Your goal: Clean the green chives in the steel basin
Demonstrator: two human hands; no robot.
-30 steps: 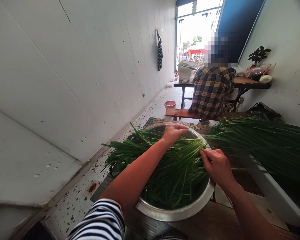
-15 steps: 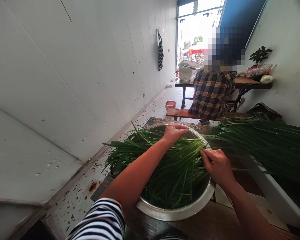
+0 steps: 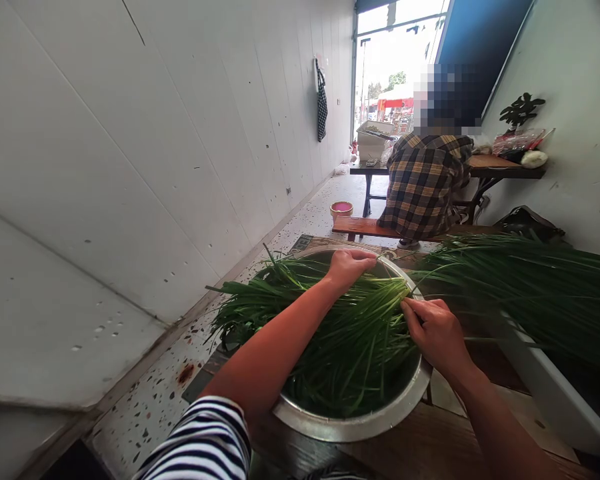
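Long green chives (image 3: 350, 340) fill a round metal basin (image 3: 347, 427), their pale stalk ends pointing right toward the rim. My left hand (image 3: 351, 267) reaches over the basin's far side with thumb and fingers pinched together on a thin chive stalk near the rim. At the basin's right edge, my right hand (image 3: 437, 330) is closed, thumb against forefinger, at the pale ends of the chives. What lies inside its curled fingers is partly hidden.
More chives (image 3: 530, 287) lie to the right above a white tub (image 3: 555, 387). Beyond the basin, a person in a plaid shirt (image 3: 423, 187) sits on a wooden bench (image 3: 363, 228) at a table. A pink bucket (image 3: 341, 210) stands on the floor; a white wall (image 3: 155, 167) runs along the left.
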